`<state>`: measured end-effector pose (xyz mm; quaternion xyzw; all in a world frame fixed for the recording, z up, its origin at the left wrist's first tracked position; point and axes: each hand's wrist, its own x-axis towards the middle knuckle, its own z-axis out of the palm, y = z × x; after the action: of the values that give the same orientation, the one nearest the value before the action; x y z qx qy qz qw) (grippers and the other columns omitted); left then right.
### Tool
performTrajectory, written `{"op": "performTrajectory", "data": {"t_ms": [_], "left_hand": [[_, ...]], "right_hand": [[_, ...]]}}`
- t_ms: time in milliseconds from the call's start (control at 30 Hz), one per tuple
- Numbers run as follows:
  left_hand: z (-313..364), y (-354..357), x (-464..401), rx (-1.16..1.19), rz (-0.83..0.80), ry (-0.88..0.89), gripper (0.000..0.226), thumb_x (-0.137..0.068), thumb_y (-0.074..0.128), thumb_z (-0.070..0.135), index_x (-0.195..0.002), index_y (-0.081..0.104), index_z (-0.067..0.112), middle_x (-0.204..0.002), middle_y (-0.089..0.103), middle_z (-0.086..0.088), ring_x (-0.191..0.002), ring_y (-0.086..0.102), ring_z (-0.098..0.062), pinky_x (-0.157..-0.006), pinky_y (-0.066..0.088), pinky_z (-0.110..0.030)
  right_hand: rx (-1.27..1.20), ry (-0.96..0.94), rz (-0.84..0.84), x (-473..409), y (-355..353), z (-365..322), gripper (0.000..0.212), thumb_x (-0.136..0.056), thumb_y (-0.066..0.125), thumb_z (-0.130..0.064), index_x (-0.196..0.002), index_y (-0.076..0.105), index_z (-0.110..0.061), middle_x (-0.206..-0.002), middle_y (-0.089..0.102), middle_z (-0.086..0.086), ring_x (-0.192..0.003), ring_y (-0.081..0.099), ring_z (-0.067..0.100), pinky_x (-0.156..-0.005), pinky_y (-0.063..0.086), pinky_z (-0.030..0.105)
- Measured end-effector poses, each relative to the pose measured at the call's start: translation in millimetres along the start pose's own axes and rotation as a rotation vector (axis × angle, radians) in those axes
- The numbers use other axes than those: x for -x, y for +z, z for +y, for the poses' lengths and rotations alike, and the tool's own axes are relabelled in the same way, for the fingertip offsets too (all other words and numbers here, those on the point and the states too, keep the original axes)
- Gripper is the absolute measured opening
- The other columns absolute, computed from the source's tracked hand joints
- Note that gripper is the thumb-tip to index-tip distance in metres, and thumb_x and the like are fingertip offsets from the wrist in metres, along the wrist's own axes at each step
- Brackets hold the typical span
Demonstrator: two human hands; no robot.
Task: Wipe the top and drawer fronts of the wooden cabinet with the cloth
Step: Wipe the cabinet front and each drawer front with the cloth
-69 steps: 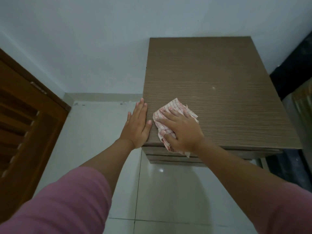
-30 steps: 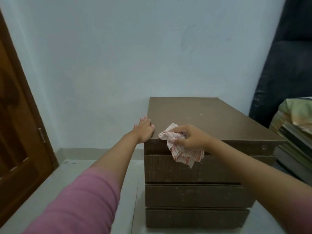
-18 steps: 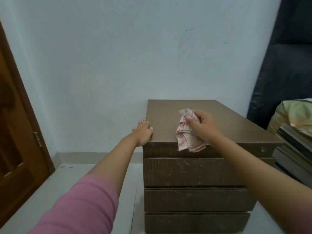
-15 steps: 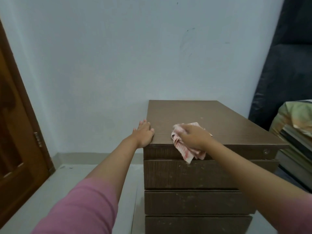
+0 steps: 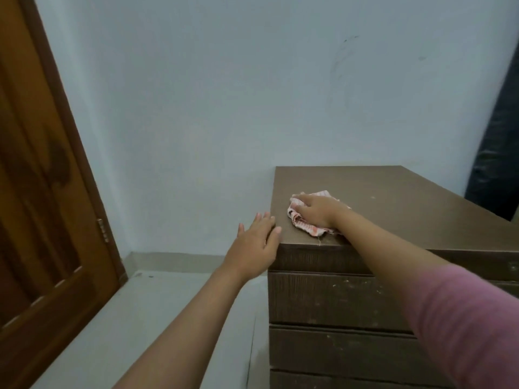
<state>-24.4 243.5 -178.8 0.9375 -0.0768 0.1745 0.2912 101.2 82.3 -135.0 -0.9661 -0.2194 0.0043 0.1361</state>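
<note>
Bare cabinet top (image 5: 393, 197) beyond cloth (image 5: 304, 224)

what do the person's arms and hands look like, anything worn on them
Both hands, the left hand and the right hand, are bare: no gloves, rings or watch visible. Forearms are uncovered. A pink sleeve covers the right upper arm; the left arm's sleeve is out of frame.

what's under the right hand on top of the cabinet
A crumpled red-and-white checked cloth lies under the right hand, pressed on the cabinet top. The cloth's middle is covered.

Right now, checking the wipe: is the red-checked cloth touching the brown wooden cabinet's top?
Touching. The head view shows the cloth pressed flat on the cabinet top under the right hand.
</note>
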Motion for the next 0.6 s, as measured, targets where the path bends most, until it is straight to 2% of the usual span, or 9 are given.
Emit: {"op": "performTrajectory", "data": {"t_ms": [167,333,433,600], "left_hand": [[-7,-8,8,0.051,0.106,0.053,0.050,-0.089,0.050,0.045,-0.132,0.050,0.018,-0.144,0.042,0.005,-0.140,0.020,-0.006,-0.112,-0.003,-0.033],[-6,-4,14,0.173,0.329,0.022,0.045,-0.072,0.070,0.047,-0.103,0.069,0.014,-0.118,0.065,0.002,-0.126,0.046,-0.005,-0.114,0.006,-0.036],[-6,-2,17,0.178,0.364,0.009,0.042,-0.071,0.071,0.045,-0.098,0.071,0.013,-0.114,0.068,0.000,-0.123,0.050,-0.007,-0.115,0.009,-0.040],[-5,-7,18,0.179,0.335,-0.012,0.034,-0.079,0.069,0.030,-0.108,0.068,0.012,-0.122,0.063,-0.003,-0.123,0.051,-0.011,-0.115,0.008,-0.038]], "right_hand": [[-0.042,-0.071,-0.012,-13,2,-5,0.053,-0.097,0.028,-0.054,-0.147,0.031,-0.036,-0.157,0.022,-0.007,-0.144,0.022,0.022,-0.117,0.017,0.043],[-0.129,-0.151,-0.026,0,2,-13,0.048,-0.098,0.036,-0.051,-0.143,0.039,-0.037,-0.154,0.029,-0.011,-0.140,0.031,0.018,-0.116,0.021,0.043],[-0.203,-0.191,-0.037,8,5,-18,0.044,-0.096,0.042,-0.048,-0.138,0.047,-0.037,-0.151,0.035,-0.013,-0.137,0.036,0.016,-0.115,0.025,0.041],[-0.247,-0.236,-0.015,21,7,-24,0.043,-0.095,0.047,-0.046,-0.136,0.052,-0.033,-0.146,0.044,-0.012,-0.134,0.039,0.013,-0.111,0.028,0.034]]}}
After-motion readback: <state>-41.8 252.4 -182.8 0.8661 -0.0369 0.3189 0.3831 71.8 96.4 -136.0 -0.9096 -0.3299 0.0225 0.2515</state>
